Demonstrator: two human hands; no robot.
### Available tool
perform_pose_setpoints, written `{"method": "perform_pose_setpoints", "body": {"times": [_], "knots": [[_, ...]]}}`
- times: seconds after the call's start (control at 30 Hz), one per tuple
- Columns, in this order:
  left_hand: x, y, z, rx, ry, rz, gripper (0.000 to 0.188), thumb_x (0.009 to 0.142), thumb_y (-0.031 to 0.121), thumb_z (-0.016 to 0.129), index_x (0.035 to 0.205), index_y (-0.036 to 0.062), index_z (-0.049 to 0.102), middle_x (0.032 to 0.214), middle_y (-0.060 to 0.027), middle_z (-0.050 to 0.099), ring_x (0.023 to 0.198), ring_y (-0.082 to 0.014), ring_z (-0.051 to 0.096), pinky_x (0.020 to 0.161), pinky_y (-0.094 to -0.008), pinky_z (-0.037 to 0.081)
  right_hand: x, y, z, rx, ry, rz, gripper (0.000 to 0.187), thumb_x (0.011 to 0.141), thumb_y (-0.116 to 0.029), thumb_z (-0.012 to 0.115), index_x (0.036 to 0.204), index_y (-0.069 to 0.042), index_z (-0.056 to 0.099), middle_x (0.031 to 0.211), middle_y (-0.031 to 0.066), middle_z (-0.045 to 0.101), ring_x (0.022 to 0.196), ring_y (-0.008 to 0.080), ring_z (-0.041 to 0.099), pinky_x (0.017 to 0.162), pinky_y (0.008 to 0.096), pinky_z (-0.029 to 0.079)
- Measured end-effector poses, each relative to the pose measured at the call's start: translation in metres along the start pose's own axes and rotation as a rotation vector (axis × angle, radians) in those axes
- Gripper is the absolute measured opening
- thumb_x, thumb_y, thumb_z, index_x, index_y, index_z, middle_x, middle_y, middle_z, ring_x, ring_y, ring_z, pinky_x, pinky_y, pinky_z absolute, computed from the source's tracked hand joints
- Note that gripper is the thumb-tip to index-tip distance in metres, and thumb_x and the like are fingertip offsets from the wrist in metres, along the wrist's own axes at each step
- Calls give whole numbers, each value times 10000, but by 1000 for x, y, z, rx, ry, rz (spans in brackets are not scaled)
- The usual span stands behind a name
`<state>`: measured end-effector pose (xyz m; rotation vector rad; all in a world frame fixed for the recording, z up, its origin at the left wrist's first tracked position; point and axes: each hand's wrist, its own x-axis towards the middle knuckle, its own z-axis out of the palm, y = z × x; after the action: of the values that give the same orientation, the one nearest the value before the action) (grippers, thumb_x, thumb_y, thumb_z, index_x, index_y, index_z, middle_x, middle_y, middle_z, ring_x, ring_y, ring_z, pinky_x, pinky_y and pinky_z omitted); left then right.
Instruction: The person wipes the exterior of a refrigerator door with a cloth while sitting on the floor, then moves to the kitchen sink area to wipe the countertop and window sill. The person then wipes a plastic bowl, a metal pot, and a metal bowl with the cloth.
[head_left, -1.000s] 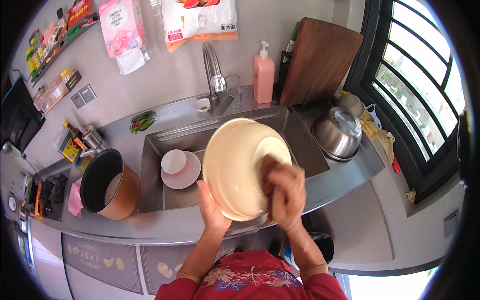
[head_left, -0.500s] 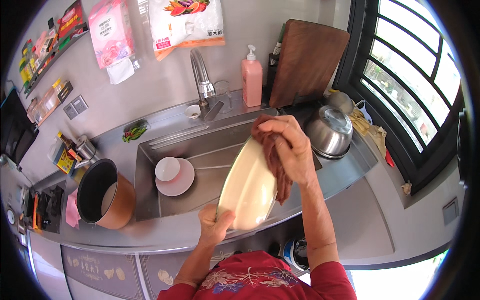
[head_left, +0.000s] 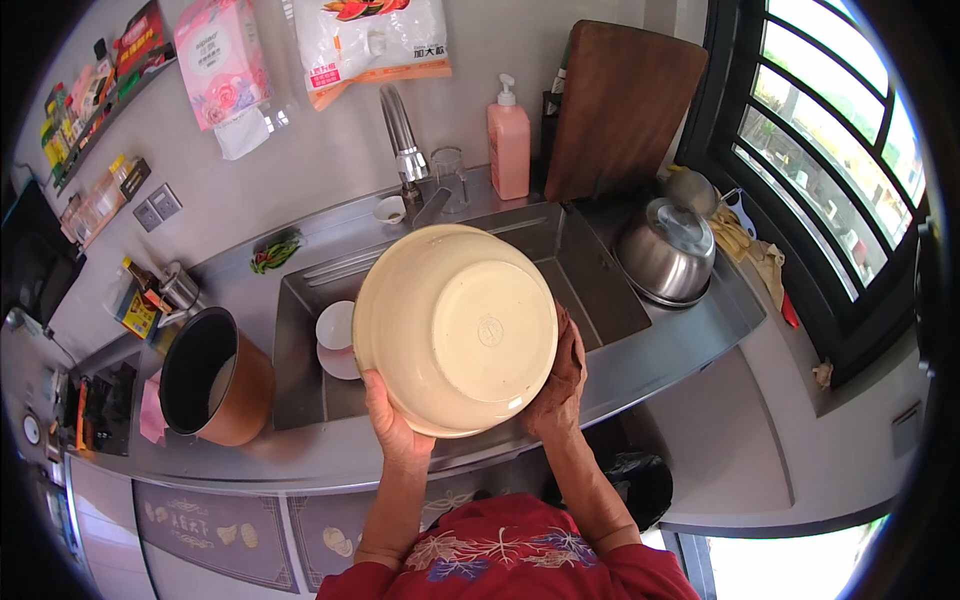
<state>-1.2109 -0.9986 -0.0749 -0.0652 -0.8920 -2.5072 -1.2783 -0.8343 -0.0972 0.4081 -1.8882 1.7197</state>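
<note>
The steel table [head_left: 320, 462] carries a brown pot [head_left: 250, 400] at left — peppers [head_left: 275, 255] lie farther back. Along its rear edge stand a small bowl [head_left: 390, 210], glass mug [head_left: 452, 185] and pink pump bottle [head_left: 510, 150].

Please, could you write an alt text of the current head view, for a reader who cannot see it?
A person's left hand holds a large cream bowl, base facing the camera, at a steel sink; the right hand holds a brown cloth against the bowl's right side. A copper-coloured pot is left of the sink.
</note>
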Motion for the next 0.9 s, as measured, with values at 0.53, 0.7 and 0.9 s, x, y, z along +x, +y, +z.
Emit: {"method": "perform_pose_setpoints", "body": {"times": [0.53, 0.7, 0.9], "knots": [[-27, 23, 27, 377, 239, -90, 463, 882, 173, 619, 1278, 127, 384, 1191, -73, 434, 1012, -190, 505, 774, -438, 491, 41, -75, -43, 381, 43, -336, 365, 923, -321, 450, 1078, 2, 518, 920, 85, 568, 931, 174, 543, 832, 352, 441], [-45, 49, 57, 103, -92, -321, 731, 871, 542, 481, 1426, 168, 187, 1374, -124, 381, 1165, -319, 483, 815, -525, 480, 45, -91, -35, -202, -371, -1098, 347, 657, -175, 736, 967, -95, 600, 829, 19, 606, 624, 165, 579, 490, 291, 432], [-52, 23, 58, 211, 266, -387, 542, 876, 337, 537, 1288, 14, 396, 1176, -128, 549, 994, -233, 588, 798, -365, 506, 34, -75, -35, -172, -664, -1393, 392, 676, -169, 647, 1065, -201, 605, 628, -40, 402, 530, 82, 469, 496, 230, 363]]}}
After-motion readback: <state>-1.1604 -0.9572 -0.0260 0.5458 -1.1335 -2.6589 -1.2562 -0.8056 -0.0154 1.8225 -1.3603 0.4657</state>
